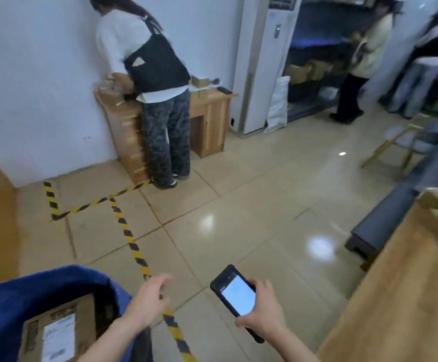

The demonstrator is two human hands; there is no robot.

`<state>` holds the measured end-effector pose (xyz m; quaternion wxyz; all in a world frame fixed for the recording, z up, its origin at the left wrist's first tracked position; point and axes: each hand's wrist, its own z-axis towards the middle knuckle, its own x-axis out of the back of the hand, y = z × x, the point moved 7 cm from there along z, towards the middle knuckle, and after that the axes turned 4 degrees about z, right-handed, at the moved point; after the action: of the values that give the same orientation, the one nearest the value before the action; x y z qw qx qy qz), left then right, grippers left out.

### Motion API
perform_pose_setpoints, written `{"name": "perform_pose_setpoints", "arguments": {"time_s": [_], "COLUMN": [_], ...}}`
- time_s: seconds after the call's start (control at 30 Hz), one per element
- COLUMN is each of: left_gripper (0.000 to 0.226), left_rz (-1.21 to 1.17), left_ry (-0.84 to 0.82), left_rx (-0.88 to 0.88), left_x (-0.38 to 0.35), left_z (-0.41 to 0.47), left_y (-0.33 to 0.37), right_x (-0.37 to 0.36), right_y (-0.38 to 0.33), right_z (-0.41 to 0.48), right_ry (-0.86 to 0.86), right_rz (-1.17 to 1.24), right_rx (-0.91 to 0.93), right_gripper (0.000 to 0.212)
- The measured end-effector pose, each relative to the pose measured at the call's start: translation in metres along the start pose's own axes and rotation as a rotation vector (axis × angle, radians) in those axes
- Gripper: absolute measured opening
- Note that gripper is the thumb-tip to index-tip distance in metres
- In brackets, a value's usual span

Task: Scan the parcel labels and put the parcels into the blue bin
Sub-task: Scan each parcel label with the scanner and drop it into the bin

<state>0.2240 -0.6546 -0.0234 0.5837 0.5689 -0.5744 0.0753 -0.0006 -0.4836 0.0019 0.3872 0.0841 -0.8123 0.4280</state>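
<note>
Left hand (150, 301) low and central, fingers loosely curled, holding nothing, just past the rim of the bin (43, 280). Right hand (263, 316) well apart from it, clamped round a scanner (236, 293) with lit screen upward.

Bin at lower left, blue and soft-sided, with one parcel (56, 333) flat inside and its white label (58, 338) facing up. Wooden table (395, 296) along the right edge; possibly a box at its far end, too blurred to tell. Between bin and table, glossy tiled floor (252, 178) crossed by yellow-and-black tape (134, 246). Beyond the table, a dark bench (380, 226). Farther off, a person (158, 74) bent over a desk (212, 113) against a white wall (43, 74), then a tall white cooling unit (262, 61) and a second person (361, 58) by dark shelves (317, 48).

Probably between parcels: one binned, none in hand.

Risks from here:
- Dropping the scanner onto hard tile, through a one-handed hold.
- Catching the soft bin rim with the left forearm on a turn towards the table.
- Binning the next parcel unscanned.
- A missed read through hasty motion or glare.
- Collision with others in a shared room.
</note>
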Motion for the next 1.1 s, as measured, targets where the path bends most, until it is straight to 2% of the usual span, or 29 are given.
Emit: {"name": "perform_pose_setpoints", "arguments": {"time_s": [0.33, 0.63, 0.8, 1.0, 1.1], "left_gripper": [0.046, 0.045, 0.047, 0.048, 0.048], "left_rz": [0.086, 0.153, 0.193, 0.201, 0.216], "left_ry": [-0.263, -0.459, -0.569, -0.652, -0.663], "left_rx": [-0.372, -0.644, -0.776, -0.92, -0.986], "left_x": [-0.082, -0.142, -0.188, -0.244, -0.266], "left_z": [0.155, 0.281, 0.303, 0.306, 0.308], "left_y": [0.219, 0.37, 0.441, 0.519, 0.554], "right_x": [0.157, 0.252, 0.273, 0.295, 0.317], "right_y": [0.121, 0.177, 0.203, 0.246, 0.268], "right_z": [0.02, 0.037, 0.029, 0.028, 0.032], "right_ry": [0.34, 0.635, 0.728, 0.758, 0.785], "right_rz": [0.118, 0.272, 0.293, 0.324, 0.321], "right_rx": [-0.295, -0.6, -0.77, -0.849, -0.873], "right_gripper": [0.09, 0.083, 0.073, 0.087, 0.086]}}
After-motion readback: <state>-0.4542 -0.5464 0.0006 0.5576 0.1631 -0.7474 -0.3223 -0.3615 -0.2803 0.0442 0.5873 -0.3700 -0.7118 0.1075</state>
